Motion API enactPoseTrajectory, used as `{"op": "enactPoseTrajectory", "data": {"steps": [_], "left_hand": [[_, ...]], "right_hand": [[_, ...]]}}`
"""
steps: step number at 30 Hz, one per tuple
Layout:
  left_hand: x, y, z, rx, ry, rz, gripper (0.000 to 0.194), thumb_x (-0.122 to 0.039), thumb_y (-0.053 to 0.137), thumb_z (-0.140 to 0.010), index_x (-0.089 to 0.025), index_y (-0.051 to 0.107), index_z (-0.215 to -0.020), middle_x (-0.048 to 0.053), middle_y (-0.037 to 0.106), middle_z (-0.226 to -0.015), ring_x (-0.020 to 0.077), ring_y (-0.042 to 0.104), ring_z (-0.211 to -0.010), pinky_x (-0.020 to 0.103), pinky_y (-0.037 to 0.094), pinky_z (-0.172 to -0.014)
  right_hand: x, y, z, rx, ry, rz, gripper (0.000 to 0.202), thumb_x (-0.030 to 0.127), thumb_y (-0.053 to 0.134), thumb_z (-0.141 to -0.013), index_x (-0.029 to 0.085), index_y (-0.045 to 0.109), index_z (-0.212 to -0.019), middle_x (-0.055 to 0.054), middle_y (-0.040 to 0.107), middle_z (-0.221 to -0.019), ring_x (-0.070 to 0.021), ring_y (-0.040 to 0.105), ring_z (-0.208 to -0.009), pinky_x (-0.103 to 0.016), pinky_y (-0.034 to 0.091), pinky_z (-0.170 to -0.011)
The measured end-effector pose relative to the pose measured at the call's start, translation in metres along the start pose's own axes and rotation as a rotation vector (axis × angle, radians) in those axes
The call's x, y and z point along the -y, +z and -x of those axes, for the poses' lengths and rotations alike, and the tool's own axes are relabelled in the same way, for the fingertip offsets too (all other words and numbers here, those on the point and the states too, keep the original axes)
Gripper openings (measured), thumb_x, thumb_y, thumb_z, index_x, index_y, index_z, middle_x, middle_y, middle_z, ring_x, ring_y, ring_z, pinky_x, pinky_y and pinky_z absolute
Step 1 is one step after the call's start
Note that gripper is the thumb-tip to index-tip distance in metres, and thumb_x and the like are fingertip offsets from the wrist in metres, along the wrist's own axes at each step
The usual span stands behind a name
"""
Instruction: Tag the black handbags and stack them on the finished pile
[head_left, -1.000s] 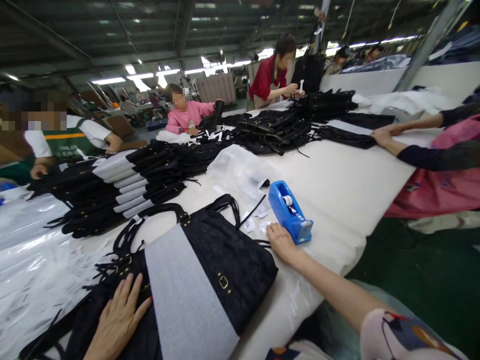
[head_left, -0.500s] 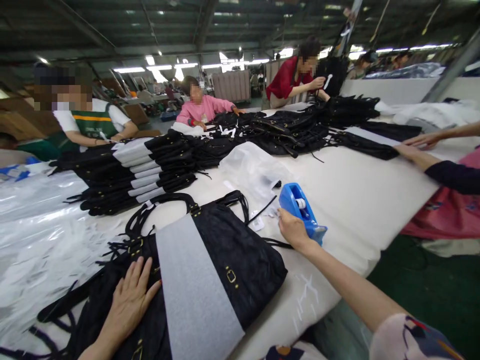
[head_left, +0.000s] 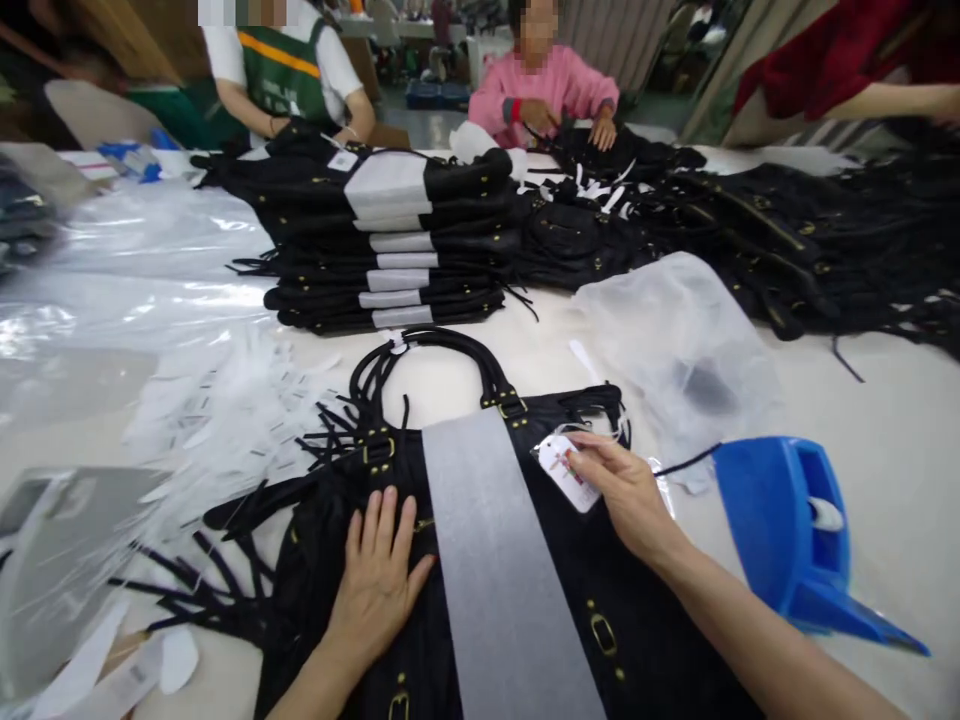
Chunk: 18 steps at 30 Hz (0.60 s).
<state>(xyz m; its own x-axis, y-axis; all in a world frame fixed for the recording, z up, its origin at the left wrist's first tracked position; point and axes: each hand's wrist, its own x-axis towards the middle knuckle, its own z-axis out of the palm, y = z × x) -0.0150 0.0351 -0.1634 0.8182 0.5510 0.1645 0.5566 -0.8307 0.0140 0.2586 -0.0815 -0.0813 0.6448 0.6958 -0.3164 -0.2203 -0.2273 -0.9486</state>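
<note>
Here's the left hand, fingers fanned, flat on a soft black bag toward the near edge of the table! Well apart from it, the right hand pinches a smooth white tag above the bag. A flat grey band crosses beneath rounded, looping handles; beside it, a hard blue tape dispenser; toward the far edge, stacked bags.
</note>
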Motion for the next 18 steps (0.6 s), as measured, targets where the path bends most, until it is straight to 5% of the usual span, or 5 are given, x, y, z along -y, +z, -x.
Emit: {"op": "enactPoseTrajectory", "data": {"steps": [5, 8, 11, 14, 18], "left_hand": [[0.003, -0.009, 0.000, 0.024, -0.016, 0.039, 0.060, -0.039, 0.045, -0.082, -0.010, 0.034, -0.133, 0.019, 0.024, -0.142, 0.0329, 0.016, -0.132, 0.052, 0.018, -0.103], [0.002, -0.026, -0.008, -0.063, -0.059, 0.156, 0.050, -0.032, 0.042, -0.084, -0.014, 0.040, -0.130, 0.015, 0.035, -0.138, 0.0298, 0.022, -0.131, 0.052, 0.015, -0.104], [-0.011, -0.052, -0.023, -0.103, -0.121, 0.478, 0.041, -0.034, 0.045, -0.082, -0.016, 0.053, -0.118, 0.011, 0.052, -0.123, 0.0257, 0.039, -0.119, 0.044, 0.026, -0.100], [-0.039, -0.075, -0.031, 0.105, -0.215, 0.979, 0.031, -0.039, 0.056, -0.074, -0.014, 0.065, -0.091, 0.007, 0.065, -0.090, 0.0192, 0.056, -0.087, 0.031, 0.042, -0.078], [-0.075, -0.088, -0.011, 0.098, -0.458, 1.448, 0.016, -0.029, 0.063, -0.065, -0.012, 0.064, -0.064, 0.001, 0.060, -0.060, 0.0104, 0.051, -0.058, 0.023, 0.037, -0.058]], "right_hand": [[-0.006, 0.038, 0.008, 0.175, 0.046, 0.089, 0.036, 0.042, 0.060, -0.072, 0.018, 0.061, -0.100, -0.003, 0.063, -0.076, -0.0135, 0.055, -0.064, -0.024, 0.041, -0.055], [-0.009, 0.050, 0.019, 0.321, 0.037, 0.171, 0.033, 0.040, 0.057, -0.074, 0.018, 0.061, -0.099, -0.001, 0.060, -0.070, -0.0113, 0.051, -0.058, -0.022, 0.037, -0.051], [-0.010, 0.055, 0.035, 0.517, -0.077, 0.315, 0.029, 0.035, 0.054, -0.076, 0.018, 0.061, -0.099, 0.001, 0.058, -0.066, -0.0104, 0.050, -0.056, -0.021, 0.037, -0.053], [-0.012, 0.052, 0.059, 0.668, -0.251, 0.464, 0.024, 0.028, 0.050, -0.078, 0.019, 0.063, -0.096, 0.000, 0.061, -0.074, -0.0118, 0.053, -0.065, -0.022, 0.039, -0.061], [-0.022, 0.043, 0.097, 0.710, -0.274, 0.558, 0.025, 0.027, 0.050, -0.076, 0.017, 0.064, -0.094, 0.001, 0.060, -0.068, -0.0101, 0.049, -0.056, -0.020, 0.036, -0.053]]}}
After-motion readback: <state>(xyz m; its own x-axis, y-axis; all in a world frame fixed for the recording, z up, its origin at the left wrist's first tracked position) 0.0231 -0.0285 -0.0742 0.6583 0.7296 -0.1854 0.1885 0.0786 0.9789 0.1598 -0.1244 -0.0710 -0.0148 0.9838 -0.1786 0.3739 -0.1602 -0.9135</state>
